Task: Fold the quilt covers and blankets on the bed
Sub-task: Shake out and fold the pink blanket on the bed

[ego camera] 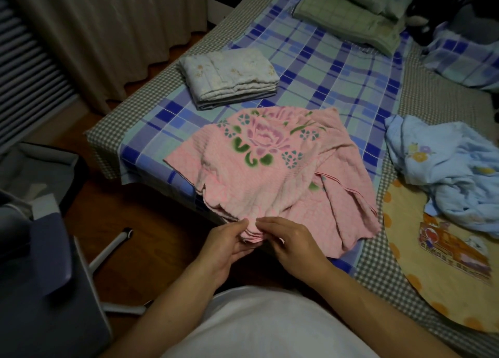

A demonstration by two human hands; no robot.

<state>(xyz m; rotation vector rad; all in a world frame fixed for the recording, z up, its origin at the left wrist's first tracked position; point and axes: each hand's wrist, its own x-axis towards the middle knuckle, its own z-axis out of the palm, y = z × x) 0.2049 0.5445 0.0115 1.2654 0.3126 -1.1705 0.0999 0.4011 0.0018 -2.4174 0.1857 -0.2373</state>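
Observation:
A pink blanket (272,166) with a purple and green flower print lies loosely doubled over the near edge of the bed (310,68). Its bunched near corner hangs off the mattress. My left hand (229,243) and my right hand (290,243) both pinch that corner, close together, just in front of the bed edge. A crumpled light blue cover (442,168) with small flower prints lies at the right. A folded white floral quilt (232,74) sits behind the pink blanket. A folded green quilt (348,20) lies at the far end.
A round yellow mat (432,276) with a cartoon print lies on the bed at the right, partly under the blue cover. An office chair (48,276) stands at the left on the wooden floor. Curtains hang behind it. Dark items sit at the far right corner.

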